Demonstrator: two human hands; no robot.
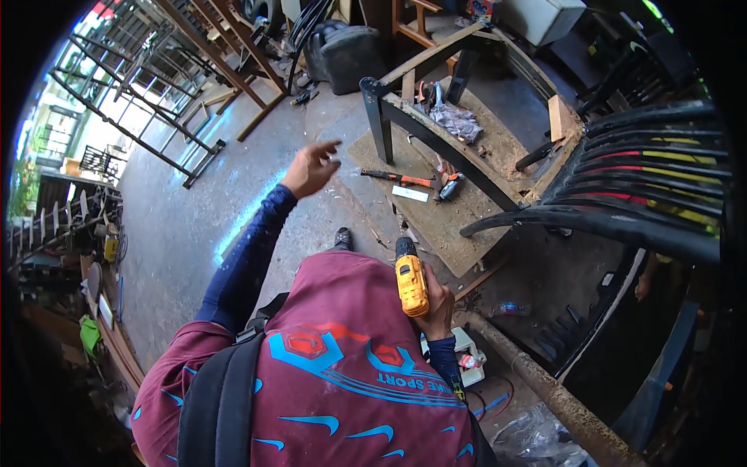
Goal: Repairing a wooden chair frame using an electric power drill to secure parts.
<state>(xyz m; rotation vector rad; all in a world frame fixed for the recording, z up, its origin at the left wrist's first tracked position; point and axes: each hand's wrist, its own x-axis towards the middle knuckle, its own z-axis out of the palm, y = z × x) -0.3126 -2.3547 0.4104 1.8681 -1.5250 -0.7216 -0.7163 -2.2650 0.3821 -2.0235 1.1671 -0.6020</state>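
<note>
- Your right hand (437,305) grips one yellow drill (412,285), its long axis running away from you, chuck (405,248) pointing forward and slightly left.
- Your left hand (311,168) is loosely spread, fingers bent.
- Ahead of your right hand, one board (459,247) carries one hammer (398,179); one black chair frame (445,149) obstructs its far side.
</note>
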